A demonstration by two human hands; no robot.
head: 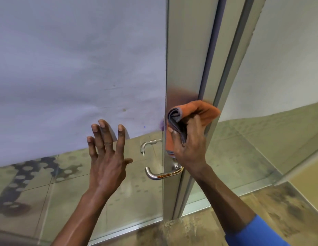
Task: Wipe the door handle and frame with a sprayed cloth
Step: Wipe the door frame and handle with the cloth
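My right hand [189, 148] grips a folded orange and grey cloth [201, 110] and presses it against the silver aluminium door frame [185, 59], just above the metal lever handle [160, 174]. The handle curves to the left below my right wrist. A second lever [148, 144] shows through the glass on the far side. With fingers spread, my left hand [108, 157] lies flat against the glass door [133, 192], left of the handle, and holds nothing.
A pale lilac sheet [74, 68] covers the upper glass panel. A white wall [282, 68] stands right of the frame. The tiled floor [261, 201] below is stained and dusty, with a metal threshold strip [137, 229] along the door bottom.
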